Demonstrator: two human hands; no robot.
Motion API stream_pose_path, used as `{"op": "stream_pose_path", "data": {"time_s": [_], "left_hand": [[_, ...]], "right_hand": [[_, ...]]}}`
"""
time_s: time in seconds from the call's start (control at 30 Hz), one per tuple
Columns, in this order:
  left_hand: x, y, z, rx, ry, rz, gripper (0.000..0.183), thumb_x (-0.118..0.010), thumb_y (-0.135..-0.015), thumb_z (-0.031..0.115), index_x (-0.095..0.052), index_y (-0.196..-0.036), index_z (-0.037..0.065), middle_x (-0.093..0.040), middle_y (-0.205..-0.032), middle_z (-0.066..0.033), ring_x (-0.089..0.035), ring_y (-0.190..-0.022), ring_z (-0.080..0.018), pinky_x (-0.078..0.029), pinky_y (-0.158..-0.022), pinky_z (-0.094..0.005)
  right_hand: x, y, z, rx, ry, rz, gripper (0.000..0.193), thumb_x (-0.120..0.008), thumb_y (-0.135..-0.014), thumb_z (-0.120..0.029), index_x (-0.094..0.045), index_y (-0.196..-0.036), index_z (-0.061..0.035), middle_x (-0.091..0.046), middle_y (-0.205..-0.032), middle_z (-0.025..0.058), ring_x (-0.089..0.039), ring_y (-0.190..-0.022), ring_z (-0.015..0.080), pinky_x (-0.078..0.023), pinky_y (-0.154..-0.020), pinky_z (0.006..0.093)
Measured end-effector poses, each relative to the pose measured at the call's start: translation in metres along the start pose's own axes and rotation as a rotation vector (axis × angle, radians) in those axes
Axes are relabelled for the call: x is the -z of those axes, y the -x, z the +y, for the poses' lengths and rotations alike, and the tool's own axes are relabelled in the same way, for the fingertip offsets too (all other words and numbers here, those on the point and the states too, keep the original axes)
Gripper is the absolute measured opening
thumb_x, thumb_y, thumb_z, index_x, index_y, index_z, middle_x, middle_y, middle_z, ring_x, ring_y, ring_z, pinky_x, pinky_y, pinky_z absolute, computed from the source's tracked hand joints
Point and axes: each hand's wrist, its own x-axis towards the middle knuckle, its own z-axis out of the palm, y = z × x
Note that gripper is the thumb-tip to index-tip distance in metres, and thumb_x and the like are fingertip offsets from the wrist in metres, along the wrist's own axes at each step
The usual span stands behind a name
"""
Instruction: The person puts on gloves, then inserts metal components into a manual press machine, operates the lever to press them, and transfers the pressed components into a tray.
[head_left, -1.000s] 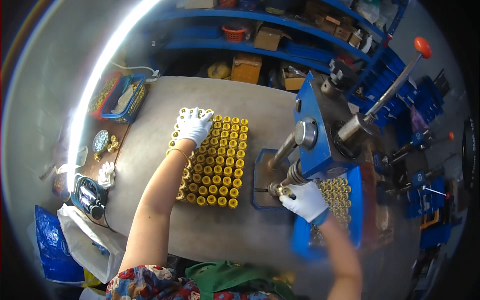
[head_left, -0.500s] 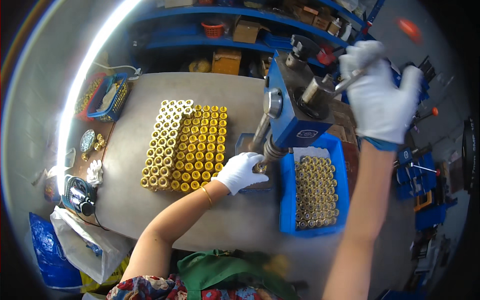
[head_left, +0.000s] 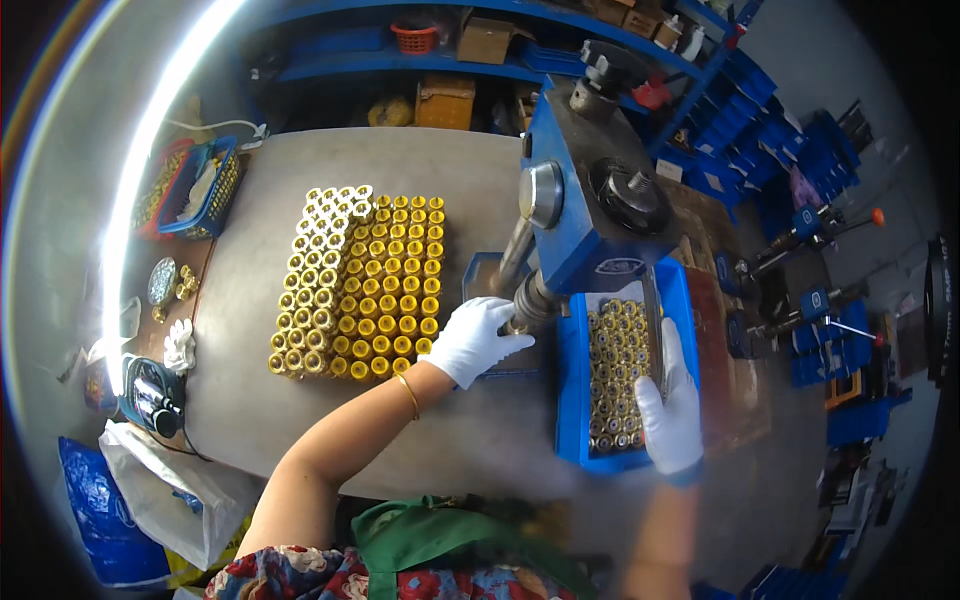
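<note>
A grey tabletop [head_left: 330,420] carries a blue press machine [head_left: 590,215] near its far right edge. In the middle of the tabletop stands a block of brass cylinders [head_left: 360,285], packed upright in rows, the left rows paler than the rest. By the right edge lies a blue tray [head_left: 572,400] holding more brass parts [head_left: 615,375]. The left hand [head_left: 478,338], in a white glove, curls its fingers around a piece under the press spindle [head_left: 530,300]; the piece itself is hidden. The right hand [head_left: 672,410], also gloved, lies over the tray's right side with fingers stretched flat and together, pinching nothing visible.
</note>
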Motion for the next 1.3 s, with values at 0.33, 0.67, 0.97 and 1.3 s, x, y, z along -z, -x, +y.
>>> {"op": "stream_pose_path", "data": {"time_s": [0.33,0.67,0.97,1.3], "left_hand": [[0.011,-0.007,0.017,0.076,0.106,0.016,0.036,-0.081,-0.071,0.026,-0.067,-0.098,0.006,-0.066,-0.090,-0.0141,-0.064,-0.087,-0.0333,-0.052,-0.079,-0.0406],[0.092,-0.024,-0.063,-0.068,-0.312,0.304,0.035,-0.082,-0.071,0.027,-0.067,-0.096,0.009,-0.063,-0.105,-0.0138,-0.059,-0.103,-0.0335,-0.047,-0.091,-0.0422],[0.164,-0.003,-0.153,0.255,-0.742,0.325,0.030,-0.078,-0.075,0.033,-0.072,-0.102,0.021,-0.060,-0.126,-0.0099,-0.049,-0.124,-0.0321,-0.040,-0.096,-0.0439],[0.146,0.003,-0.164,0.198,-0.973,0.245,0.033,-0.061,-0.092,0.037,-0.063,-0.123,0.025,-0.052,-0.137,-0.0107,-0.047,-0.125,-0.0346,-0.038,-0.097,-0.0486]], "right_hand": [[0.105,-0.109,-0.156,0.617,-0.886,-0.586,0.067,-0.033,-0.102,-0.048,-0.043,-0.133,0.0100,-0.048,-0.138,0.0256,-0.042,-0.133,0.0345,-0.024,-0.116,0.0487],[0.044,-0.178,0.159,0.106,0.773,-0.183,0.029,-0.060,-0.087,-0.033,-0.073,-0.095,-0.0086,-0.069,-0.087,0.0187,-0.066,-0.085,0.0381,-0.051,-0.078,0.0488],[0.000,-0.170,0.207,0.095,1.019,-0.319,0.052,-0.070,-0.079,-0.047,-0.065,-0.122,-0.0169,-0.066,-0.120,0.0128,-0.056,-0.112,0.0363,-0.047,-0.095,0.0454],[0.016,-0.162,0.176,0.087,0.960,-0.107,0.035,-0.061,-0.084,-0.035,-0.069,-0.090,-0.0016,-0.068,-0.080,0.0225,-0.066,-0.075,0.0393,-0.052,-0.076,0.0527]]}}
